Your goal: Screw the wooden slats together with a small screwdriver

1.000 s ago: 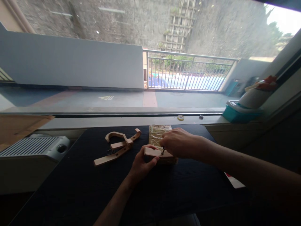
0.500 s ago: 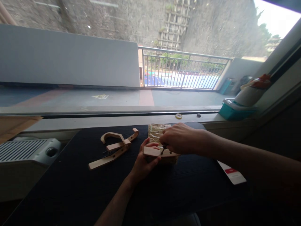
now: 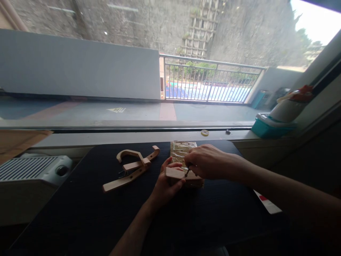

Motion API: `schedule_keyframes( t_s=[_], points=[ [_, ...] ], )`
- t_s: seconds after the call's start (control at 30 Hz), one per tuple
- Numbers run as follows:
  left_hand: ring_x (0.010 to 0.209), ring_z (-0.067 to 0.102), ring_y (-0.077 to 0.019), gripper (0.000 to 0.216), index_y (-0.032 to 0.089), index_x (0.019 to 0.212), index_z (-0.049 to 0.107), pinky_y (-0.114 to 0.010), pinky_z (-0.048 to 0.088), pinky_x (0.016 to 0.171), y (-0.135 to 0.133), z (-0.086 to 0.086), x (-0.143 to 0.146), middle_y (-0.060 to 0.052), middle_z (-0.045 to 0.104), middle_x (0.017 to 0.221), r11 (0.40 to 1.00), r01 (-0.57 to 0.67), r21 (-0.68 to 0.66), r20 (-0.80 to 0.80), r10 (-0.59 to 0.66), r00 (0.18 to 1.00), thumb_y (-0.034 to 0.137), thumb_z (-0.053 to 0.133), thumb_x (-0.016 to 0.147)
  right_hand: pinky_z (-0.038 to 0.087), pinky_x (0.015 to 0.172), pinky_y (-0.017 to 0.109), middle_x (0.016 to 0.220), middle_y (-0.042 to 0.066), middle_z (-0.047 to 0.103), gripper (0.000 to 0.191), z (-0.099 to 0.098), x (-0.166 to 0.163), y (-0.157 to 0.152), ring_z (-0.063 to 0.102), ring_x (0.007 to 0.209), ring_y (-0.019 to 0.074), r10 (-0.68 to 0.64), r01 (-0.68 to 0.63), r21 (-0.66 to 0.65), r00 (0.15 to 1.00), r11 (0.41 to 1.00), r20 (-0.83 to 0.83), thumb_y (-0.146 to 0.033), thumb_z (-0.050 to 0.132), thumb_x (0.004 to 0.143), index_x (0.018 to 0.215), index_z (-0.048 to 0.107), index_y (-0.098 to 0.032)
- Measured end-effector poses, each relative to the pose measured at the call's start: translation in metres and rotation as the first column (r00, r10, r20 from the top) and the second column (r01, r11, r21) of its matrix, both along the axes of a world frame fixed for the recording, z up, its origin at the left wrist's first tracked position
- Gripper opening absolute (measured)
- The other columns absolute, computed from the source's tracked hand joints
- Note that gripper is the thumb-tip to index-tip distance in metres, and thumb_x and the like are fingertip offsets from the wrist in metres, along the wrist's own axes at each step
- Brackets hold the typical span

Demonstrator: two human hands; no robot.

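My left hand [image 3: 165, 186] grips a pale wooden piece [image 3: 174, 173], thumb on the near side and fingers behind it. The piece lies over the near end of a brown block wrapped in clear tape [image 3: 183, 149]. From above, my right hand [image 3: 201, 161] is closed on a thin dark tool [image 3: 187, 173], its tip touching the wooden piece beside my left fingertips. My fingers cover most of the tool, so its exact kind is unclear. To the left lie wooden hook-shaped parts with holes [image 3: 135, 165], along with small dark screws [image 3: 122, 173].
The black table [image 3: 87, 213] stands against a window sill [image 3: 149, 138]. A roll of yellow tape [image 3: 204, 132] and a small dark object [image 3: 228, 131] sit on the sill, near a teal box [image 3: 273, 127]. A white-and-red card [image 3: 270, 204] lies under my right forearm. A radiator [image 3: 39, 170] is at left.
The whole view has shifted slightly. My right hand has turned a little with the tool, whose tip stays at the wooden piece. My left hand keeps its hold.
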State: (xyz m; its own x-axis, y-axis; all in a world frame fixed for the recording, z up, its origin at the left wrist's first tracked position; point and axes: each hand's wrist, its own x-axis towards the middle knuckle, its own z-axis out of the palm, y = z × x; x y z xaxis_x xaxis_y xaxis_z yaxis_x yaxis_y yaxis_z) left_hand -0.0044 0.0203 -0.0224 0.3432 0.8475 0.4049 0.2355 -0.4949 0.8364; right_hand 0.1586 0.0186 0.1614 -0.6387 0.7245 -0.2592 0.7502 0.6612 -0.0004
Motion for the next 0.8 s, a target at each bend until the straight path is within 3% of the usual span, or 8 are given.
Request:
schedule_keyframes(
  t_s=[0.17,0.37,0.67,0.8],
  points=[
    [0.141,0.016,-0.0264,0.022,0.019,0.098,0.064,-0.048,0.026,0.113,-0.001,0.001,0.001,-0.009,0.057,0.124,1.0,-0.008,0.004,0.025,0.007,1.0,0.023,0.065,0.076,0.034,0.056,0.026,0.08,0.007,0.066,0.014,0.007,0.0,-0.005,0.059,0.071,0.0179,0.013,-0.016,0.048,0.997,0.999,0.081,-0.017,0.052,0.083,0.085,0.066,-0.016],
    [0.141,0.016,-0.0264,0.023,0.019,0.099,0.063,-0.049,0.026,0.113,-0.001,0.003,0.001,-0.008,0.057,0.125,1.0,-0.008,0.002,0.012,0.008,1.0,0.022,0.065,0.076,0.031,0.054,0.026,0.076,0.005,0.066,0.016,0.003,-0.001,-0.004,0.058,0.067,0.016,0.14,-0.144,0.059,0.988,0.988,0.064,-0.01,0.052,0.081,0.084,0.067,-0.015],
    [0.142,0.014,-0.0264,0.016,0.019,0.092,0.064,-0.049,0.025,0.113,-0.001,0.001,0.001,-0.009,0.058,0.123,1.0,0.005,-0.002,0.017,-0.005,1.0,0.024,0.064,0.077,0.036,0.06,0.026,0.079,0.005,0.067,0.021,-0.001,0.005,0.001,0.059,0.072,0.0154,0.009,-0.01,0.013,0.998,1.0,0.056,-0.018,0.046,0.086,0.082,0.066,-0.017],
    [0.142,0.014,-0.0252,0.017,0.019,0.094,0.064,-0.048,0.024,0.114,-0.002,0.002,0.002,-0.008,0.057,0.124,1.0,-0.005,-0.022,0.029,0.006,1.0,0.024,0.064,0.077,0.038,0.06,0.026,0.08,0.008,0.067,0.015,0.005,-0.001,-0.005,0.06,0.071,0.0164,0.051,-0.058,0.052,0.99,0.997,0.131,-0.014,0.052,0.083,0.089,0.066,-0.015]
  ],
)
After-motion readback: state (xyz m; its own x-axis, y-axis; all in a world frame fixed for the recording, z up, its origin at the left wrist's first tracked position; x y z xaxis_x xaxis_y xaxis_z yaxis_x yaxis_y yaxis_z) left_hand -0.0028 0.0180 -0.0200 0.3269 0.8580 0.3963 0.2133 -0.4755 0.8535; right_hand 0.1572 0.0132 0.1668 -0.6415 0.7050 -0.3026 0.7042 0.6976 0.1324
